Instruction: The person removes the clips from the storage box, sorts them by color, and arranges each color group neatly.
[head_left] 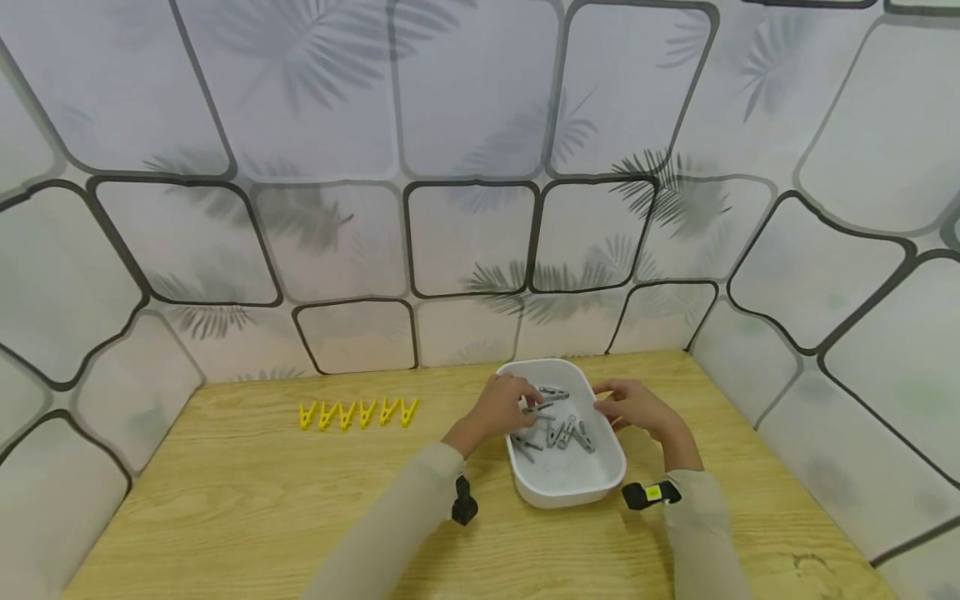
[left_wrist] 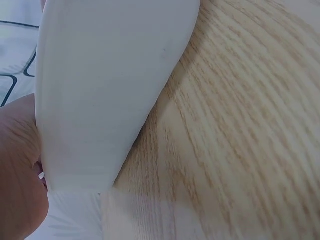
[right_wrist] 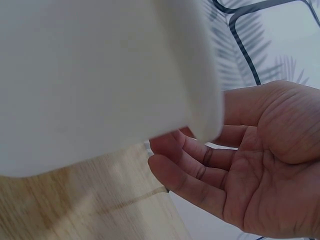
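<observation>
A white plastic tub stands on the wooden table with several grey metal clothespins lying loosely inside. My left hand reaches over the tub's left rim, and its fingertips pinch a metal clothespin. In the left wrist view the tub wall hides those fingertips. On the opposite side, my right hand holds the tub by its right rim. The right wrist view shows that hand from the palm side, fingers curled below the rim and their far ends partly behind the tub.
A row of several yellow clothespins stretches along the left part of the wooden table. Patterned white sheeting rises behind the table and at both sides. Each wrist carries a small black camera.
</observation>
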